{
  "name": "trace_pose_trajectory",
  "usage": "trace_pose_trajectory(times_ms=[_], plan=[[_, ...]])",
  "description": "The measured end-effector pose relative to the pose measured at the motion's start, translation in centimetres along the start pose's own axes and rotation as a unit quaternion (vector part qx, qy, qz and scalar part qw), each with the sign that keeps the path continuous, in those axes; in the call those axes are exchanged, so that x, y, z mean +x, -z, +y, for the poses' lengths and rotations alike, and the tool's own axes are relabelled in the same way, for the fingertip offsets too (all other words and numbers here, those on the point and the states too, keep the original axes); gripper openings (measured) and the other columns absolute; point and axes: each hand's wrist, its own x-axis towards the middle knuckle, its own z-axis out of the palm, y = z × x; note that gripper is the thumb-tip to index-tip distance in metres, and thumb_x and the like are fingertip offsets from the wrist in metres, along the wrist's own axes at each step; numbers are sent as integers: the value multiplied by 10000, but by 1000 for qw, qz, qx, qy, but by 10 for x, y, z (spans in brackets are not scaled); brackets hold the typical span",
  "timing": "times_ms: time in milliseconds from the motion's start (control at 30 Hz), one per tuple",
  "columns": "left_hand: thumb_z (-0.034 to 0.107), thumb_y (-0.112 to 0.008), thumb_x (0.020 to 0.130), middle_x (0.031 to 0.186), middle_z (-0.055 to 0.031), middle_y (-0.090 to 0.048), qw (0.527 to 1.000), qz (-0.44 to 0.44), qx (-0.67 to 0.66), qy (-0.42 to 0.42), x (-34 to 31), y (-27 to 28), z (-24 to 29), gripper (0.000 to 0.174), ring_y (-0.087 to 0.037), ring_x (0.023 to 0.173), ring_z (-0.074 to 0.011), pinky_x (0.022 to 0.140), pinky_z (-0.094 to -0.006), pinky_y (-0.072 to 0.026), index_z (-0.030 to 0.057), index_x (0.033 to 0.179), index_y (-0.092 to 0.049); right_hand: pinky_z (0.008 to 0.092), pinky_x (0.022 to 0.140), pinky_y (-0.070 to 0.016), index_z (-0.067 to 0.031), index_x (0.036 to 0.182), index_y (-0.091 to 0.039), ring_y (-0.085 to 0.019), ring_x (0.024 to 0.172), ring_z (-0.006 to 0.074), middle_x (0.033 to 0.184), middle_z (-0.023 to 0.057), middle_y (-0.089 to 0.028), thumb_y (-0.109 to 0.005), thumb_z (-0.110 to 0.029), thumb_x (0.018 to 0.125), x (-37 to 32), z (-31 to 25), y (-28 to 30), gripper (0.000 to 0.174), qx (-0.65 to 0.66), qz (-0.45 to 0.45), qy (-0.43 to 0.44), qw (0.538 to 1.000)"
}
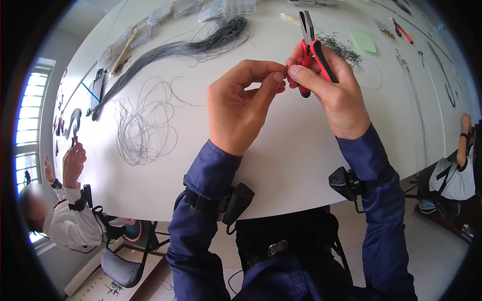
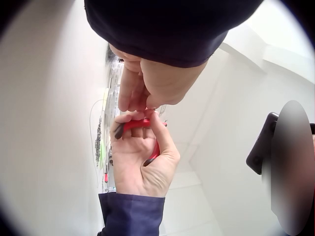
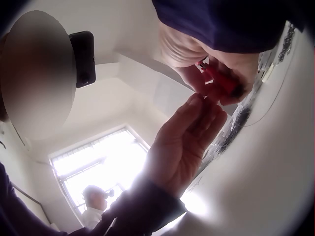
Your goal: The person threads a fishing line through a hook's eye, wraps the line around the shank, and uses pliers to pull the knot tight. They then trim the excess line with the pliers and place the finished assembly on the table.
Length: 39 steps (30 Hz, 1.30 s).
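Several clear boxes (image 1: 241, 7), contents unclear, and an illegible card (image 1: 384, 30) are lying on the head view's worktop (image 1: 291, 155); above it, the right grip (image 1: 334, 85) is grasping pliers (image 1: 316, 49), the left grip (image 1: 243, 103) pinching a tiny piece (image 1: 286, 68). In the left-wrist view, fingertips (image 2: 154, 119) are meeting; in the right-wrist, red handles (image 3: 224, 84) are showing.

The right hand (image 3: 231, 60), its blue sleeve (image 3: 211, 24) above, grips a red-handled tool (image 3: 222, 84). The left hand (image 3: 178, 142) meets it fingertip to fingertip, pinching a tiny piece (image 3: 205, 97) too small to identify. Beside them a dark bundle of strands (image 3: 238, 122) lies on the white table (image 3: 275, 167); opposite, a person (image 3: 93, 204) appears before a bright window (image 3: 110, 160).
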Motion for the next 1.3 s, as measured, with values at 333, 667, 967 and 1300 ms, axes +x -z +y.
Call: trace_pose_trajectory(times_ms=[333, 667, 967, 1300], plan=[[-51, -635, 907, 959, -147, -677, 999, 4, 30, -17, 0, -1, 1, 96, -685, 870, -189, 817, -332, -601, -92, 993, -630, 242, 683, -445, -35, 1014, -612, -578, 745, 107, 838, 19, -623, -684, -157, 864, -1, -1, 1, 206, 33, -23, -51, 998], [-38, -656, 898, 948, -136, -682, 1000, 13, 20, -16, 0, 0, 2, 95, -685, 855, -181, 758, -321, -618, -82, 976, -628, 249, 704, -411, -48, 1087, -597, -567, 809, 118, 932, 15, -605, -645, -152, 883, 0, -1, 6, 234, 7, -53, -49, 997], [11, -668, 907, 924, -128, -683, 999, -10, -34, 21, 1, 2, 1, 137, -688, 821, -185, 733, -340, -624, -68, 1011, -625, 251, 713, -463, -31, 1065, -609, -591, 808, 106, 912, 23, -612, -671, -152, 870, 1, 0, 6, 237, -9, -38, -23, 999], [45, -674, 909, 915, -123, -687, 998, -17, -23, 57, 1, 6, 6, 172, -682, 818, -173, 719, -318, -603, -56, 1042, -633, 259, 779, -486, -18, 1058, -600, -589, 830, 117, 911, 46, -608, -653, -157, 879, 1, -3, 6, 233, -50, -51, 6, 997]])
